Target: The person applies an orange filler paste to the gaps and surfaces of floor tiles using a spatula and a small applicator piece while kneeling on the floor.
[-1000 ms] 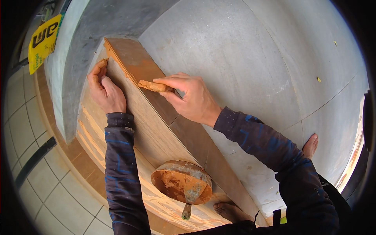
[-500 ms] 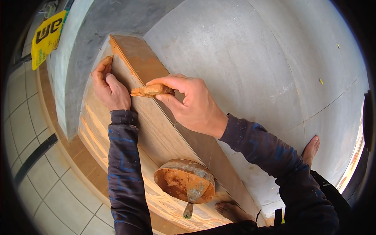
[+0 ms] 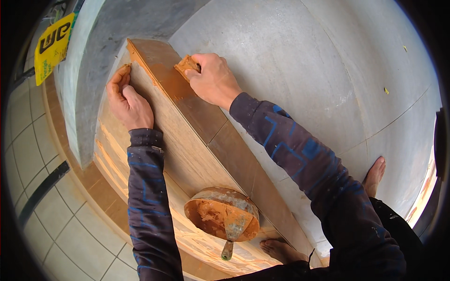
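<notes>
Appears to be a tiling or renovation site. Evidenced by orange paste [image 3: 172, 85] smeared along a tiled ledge [image 3: 234, 157], a paste-stained bowl [image 3: 220, 194] holding a trowel [image 3: 234, 228], and jointed grey flooring [image 3: 290, 84] alongside.

I count one yellow printed sheet [image 3: 52, 50], pale square floor tiles [image 3: 79, 239], one black strip [image 3: 44, 192] across them, two yellowish flecks [image 3: 386, 91] on grey flooring [image 3: 300, 70].

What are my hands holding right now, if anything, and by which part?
Your right hand holds an orange-smeared block by the end nearest the palm, between thumb and fingers. Your left hand shows nothing held.
</notes>
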Tool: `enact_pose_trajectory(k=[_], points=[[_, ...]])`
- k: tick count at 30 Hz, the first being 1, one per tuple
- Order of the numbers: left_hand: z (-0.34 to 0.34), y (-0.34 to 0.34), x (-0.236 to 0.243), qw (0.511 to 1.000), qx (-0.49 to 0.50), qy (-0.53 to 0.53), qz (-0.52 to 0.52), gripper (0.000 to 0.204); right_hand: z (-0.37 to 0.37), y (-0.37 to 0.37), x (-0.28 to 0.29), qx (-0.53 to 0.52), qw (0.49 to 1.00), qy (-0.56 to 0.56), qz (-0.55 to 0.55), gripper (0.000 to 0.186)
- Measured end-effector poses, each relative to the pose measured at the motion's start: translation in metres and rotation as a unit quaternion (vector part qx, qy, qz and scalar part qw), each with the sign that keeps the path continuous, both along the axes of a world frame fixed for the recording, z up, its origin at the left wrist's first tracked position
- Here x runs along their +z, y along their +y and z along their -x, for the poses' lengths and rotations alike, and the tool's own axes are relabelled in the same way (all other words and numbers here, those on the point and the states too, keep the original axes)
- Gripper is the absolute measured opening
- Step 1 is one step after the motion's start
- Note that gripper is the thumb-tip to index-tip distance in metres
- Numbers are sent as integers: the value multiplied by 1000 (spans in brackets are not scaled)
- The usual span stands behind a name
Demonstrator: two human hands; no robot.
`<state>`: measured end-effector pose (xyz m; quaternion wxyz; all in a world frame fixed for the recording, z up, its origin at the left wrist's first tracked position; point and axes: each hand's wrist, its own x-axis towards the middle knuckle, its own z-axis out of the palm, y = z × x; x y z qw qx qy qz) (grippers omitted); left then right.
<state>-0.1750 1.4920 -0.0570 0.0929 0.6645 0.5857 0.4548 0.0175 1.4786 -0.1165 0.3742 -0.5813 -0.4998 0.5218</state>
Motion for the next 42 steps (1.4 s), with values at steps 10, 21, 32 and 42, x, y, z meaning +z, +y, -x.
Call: enact_pose_trajectory(k=[10, 21, 32, 42], points=[[3, -4, 3, 1000, -1, -11, 8, 37, -36, 4, 0, -10, 990, 137, 28, 19], [-4, -1, 6, 1000, 3, -28, 12, 38, 1, 3, 2, 6, 998, 50, -48, 16], [-2, -5, 5, 999, 3, 27, 27, 40, -1, 29, 33, -8, 944, 93, -316, 29], [-3, -8, 11, 1000, 10, 22, 16, 42, -46, -75, 15, 122, 948, 95, -278, 35]])
